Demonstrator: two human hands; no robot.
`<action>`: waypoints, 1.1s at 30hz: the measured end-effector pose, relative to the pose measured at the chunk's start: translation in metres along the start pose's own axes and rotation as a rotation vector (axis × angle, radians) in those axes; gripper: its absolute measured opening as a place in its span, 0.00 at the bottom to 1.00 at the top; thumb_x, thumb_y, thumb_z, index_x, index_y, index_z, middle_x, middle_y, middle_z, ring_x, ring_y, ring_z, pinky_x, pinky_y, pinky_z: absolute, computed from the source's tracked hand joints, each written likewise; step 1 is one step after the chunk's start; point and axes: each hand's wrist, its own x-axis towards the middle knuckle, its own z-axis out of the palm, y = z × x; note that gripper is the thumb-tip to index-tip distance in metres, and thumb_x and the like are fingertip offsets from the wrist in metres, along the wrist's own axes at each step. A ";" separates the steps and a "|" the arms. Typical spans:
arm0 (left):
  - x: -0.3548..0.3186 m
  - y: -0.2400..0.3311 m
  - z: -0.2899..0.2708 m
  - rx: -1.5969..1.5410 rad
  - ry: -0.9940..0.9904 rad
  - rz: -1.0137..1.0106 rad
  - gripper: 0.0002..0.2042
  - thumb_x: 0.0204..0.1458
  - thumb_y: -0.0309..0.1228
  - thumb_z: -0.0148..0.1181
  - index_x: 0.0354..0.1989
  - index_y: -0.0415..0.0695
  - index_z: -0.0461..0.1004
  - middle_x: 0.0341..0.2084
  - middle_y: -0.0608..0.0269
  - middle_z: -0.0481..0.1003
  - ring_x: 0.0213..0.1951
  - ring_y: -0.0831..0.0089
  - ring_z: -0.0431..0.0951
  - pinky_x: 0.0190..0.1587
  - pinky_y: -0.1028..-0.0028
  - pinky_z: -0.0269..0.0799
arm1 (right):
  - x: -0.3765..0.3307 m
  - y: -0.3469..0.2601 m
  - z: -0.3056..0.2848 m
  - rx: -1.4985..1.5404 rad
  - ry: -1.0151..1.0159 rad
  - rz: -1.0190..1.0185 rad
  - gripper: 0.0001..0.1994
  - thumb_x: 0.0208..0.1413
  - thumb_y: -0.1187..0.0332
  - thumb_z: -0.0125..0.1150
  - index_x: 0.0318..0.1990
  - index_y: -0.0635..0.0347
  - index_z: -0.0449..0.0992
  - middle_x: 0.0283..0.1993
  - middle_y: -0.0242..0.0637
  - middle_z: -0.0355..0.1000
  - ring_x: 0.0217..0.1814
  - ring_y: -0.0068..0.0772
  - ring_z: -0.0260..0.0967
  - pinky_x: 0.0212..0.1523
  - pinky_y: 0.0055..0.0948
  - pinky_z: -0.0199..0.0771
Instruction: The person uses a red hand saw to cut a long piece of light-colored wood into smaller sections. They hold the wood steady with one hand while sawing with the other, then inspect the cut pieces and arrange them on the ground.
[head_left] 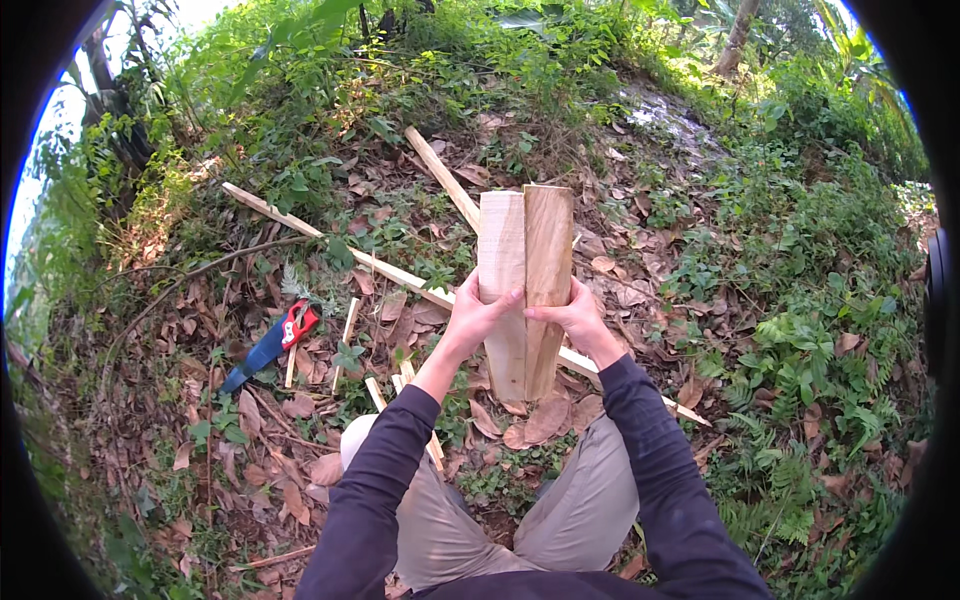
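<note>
Two short, thick wooden boards stand side by side in front of me, their long edges pressed together. The left board (503, 240) is paler; the right board (549, 235) is a browner tone with visible grain. My left hand (482, 318) grips the left board from its outer side, thumb across the front. Around the outer edge of the right board wraps my right hand (580, 318), its thumb also on the front face. Both thumbs point toward the seam. The fingers behind the boards are hidden.
Long wooden strips (385, 268) lie crossed on the leaf-covered ground behind the boards. A handsaw with a red handle (298, 323) and blue blade cover rests at the left. Short wood offcuts (346, 340) lie near my left knee. Green plants and ferns (790, 480) grow around.
</note>
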 end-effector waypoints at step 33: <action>0.001 -0.001 -0.004 -0.009 -0.167 -0.196 0.34 0.52 0.43 0.74 0.60 0.35 0.64 0.50 0.57 0.76 0.51 0.73 0.77 0.55 0.70 0.75 | -0.019 -0.040 0.026 -1.508 0.339 -1.004 0.24 0.48 0.70 0.73 0.56 0.49 0.79 0.73 0.49 0.52 0.70 0.49 0.62 0.64 0.49 0.70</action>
